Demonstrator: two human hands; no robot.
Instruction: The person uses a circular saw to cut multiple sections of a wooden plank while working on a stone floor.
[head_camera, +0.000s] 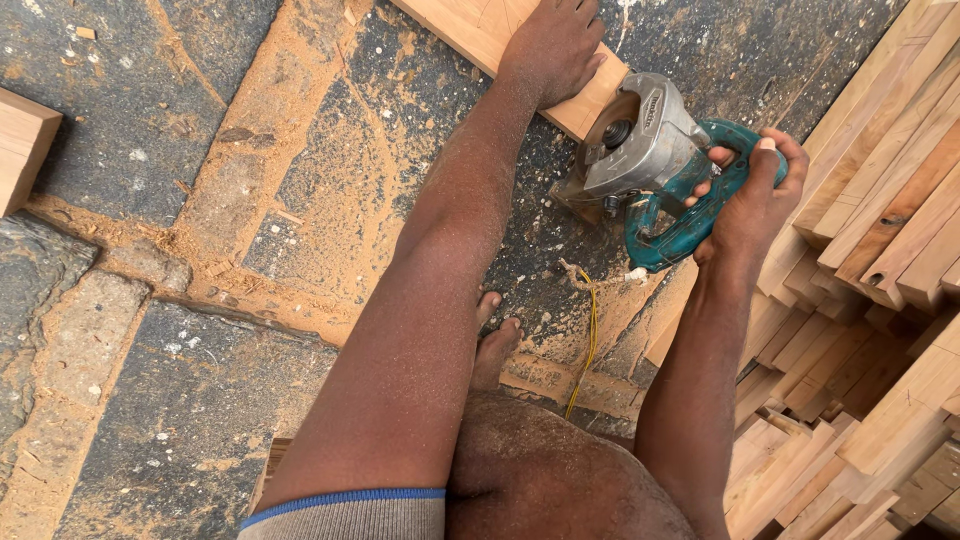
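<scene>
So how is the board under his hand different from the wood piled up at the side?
The board lies flat and alone on the stone floor, with the left hand pressing on it; the stacked wood pieces sit piled together, untouched. The board meets the teal circular saw, gripped by the right hand; the stack lies beside it. Both are pale, squared timber.

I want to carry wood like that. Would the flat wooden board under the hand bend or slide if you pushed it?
The wooden board looks thick and straight, so it is probably stiff rather than floppy. The stone floor is coated in sawdust, so it might slide fairly easily; the left hand is pressed flat on it. It lies flat, so rolling or tipping seems unlikely.
</scene>
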